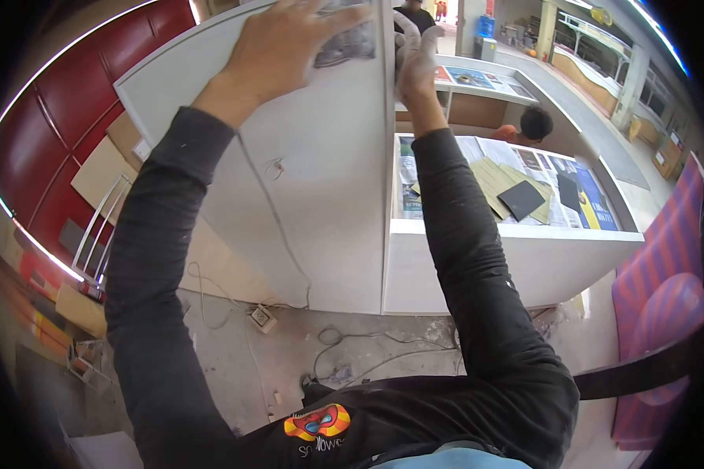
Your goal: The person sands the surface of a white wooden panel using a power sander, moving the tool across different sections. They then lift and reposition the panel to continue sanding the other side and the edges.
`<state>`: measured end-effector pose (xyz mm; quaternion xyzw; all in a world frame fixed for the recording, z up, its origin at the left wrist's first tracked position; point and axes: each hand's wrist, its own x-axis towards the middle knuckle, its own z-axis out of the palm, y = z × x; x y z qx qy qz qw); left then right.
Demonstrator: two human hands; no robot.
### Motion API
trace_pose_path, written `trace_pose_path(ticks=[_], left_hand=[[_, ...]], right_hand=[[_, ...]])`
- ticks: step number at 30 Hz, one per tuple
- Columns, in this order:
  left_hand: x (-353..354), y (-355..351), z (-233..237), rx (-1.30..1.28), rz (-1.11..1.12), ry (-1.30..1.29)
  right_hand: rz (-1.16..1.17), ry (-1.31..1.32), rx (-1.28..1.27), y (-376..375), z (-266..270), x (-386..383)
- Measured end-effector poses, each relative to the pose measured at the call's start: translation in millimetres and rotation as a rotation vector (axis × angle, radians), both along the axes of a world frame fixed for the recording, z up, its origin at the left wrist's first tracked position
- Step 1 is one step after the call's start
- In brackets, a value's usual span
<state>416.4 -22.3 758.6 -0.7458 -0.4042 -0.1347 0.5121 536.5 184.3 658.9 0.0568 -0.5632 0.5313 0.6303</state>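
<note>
Both my arms reach up in dark sleeves to a tall white panel. My left hand is spread near the panel's top, its fingers apart and partly cut off by the frame's upper edge. Beside its fingertips is a grey, crumpled-looking patch, blurred, on or against the panel. At the panel's right vertical edge is my right hand, upright with its fingers apart. A thin cable runs down the panel's face from near my left wrist.
Right of the panel, a white counter bears newspapers and dark sheets. A person is low behind it; another stands farther back. Cables and a socket box lie on the floor. A metal rack stands left.
</note>
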Motion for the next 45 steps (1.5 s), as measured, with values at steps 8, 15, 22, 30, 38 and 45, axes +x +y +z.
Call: trace_pose_path(ticks=[8,15,22,30,38,45], left_hand=[[-112,-32,-17,0.135,0.06,-0.15],[-200,-59,-55,0.206,-0.036,-0.578],[-244,-56,-206,0.412,-0.105,-1.261],[-141,-29,-152,0.376,-0.07,-0.739],[-156,-51,-174,0.115,0.093,-0.509],[-173,-42,-263,0.469,0.08,-1.121]], right_hand=[[-0.004,0.03,0.007,0,-2,-5],[0.033,0.033,0.079,9,-4,2],[0.47,0.024,0.078,8,-13,24],[-0.131,0.114,-0.006,7,2,4],[-0.141,0.014,0.039,47,-4,16],[-0.254,0.023,-0.001,24,6,8]])
